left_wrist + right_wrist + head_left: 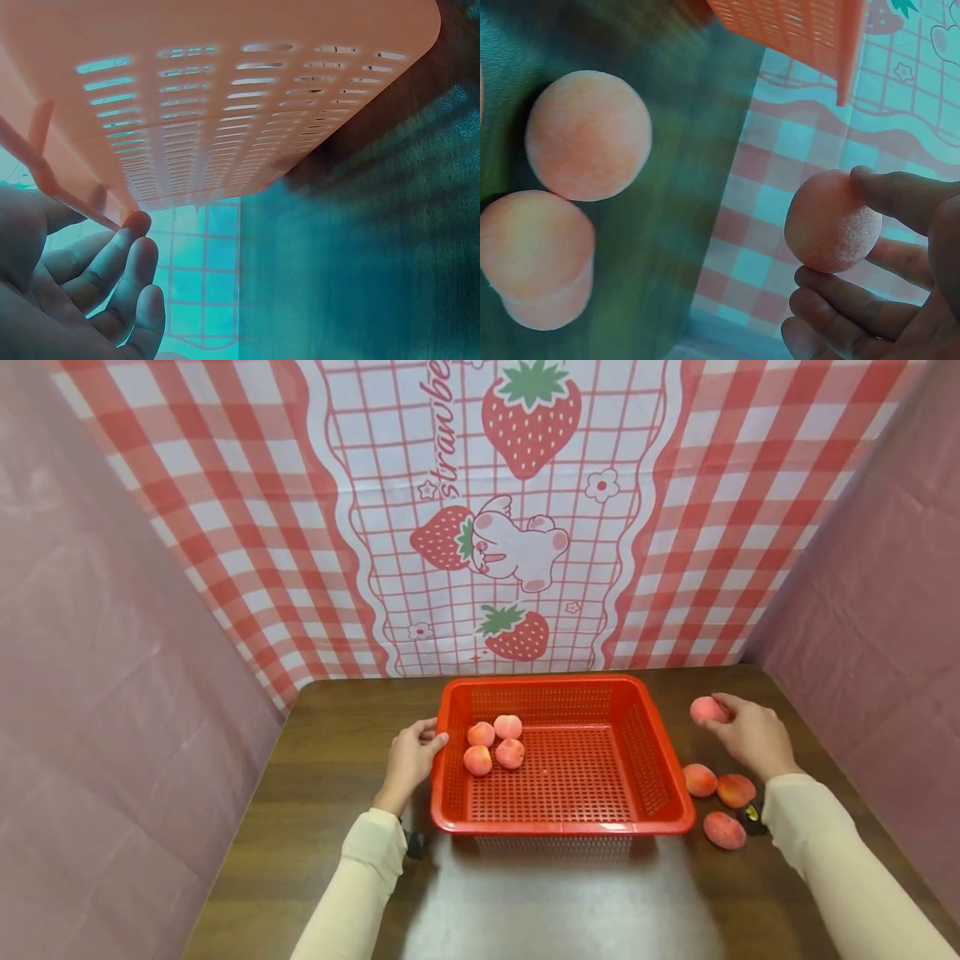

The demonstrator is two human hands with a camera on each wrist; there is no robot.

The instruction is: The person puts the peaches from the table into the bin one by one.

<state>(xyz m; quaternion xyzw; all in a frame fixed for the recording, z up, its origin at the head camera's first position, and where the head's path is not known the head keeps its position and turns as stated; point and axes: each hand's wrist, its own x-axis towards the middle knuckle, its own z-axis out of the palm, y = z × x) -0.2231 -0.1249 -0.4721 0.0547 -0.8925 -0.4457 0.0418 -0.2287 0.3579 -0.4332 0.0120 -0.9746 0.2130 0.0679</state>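
Note:
A red plastic basket (555, 828) with perforated walls stands on the table. Its left rim is pinched between the thumb and fingers of my left hand (411, 758); the left wrist view shows the fingertips (136, 223) under that rim. Inside, several peaches (510, 753) sit together in the left part. To the right of the basket, my right hand (757, 739) holds a pinkish peach (707, 710) (829, 221) above the table, thumb on one side and fingers on the other.
Three more peaches lie on the wooden table (322, 810) beside the basket's right front corner: one (700, 780), a second (736, 790) touching or close to it, and a third (724, 830) nearer me. A strawberry-print cloth (517, 535) hangs behind; pink cloths flank both sides.

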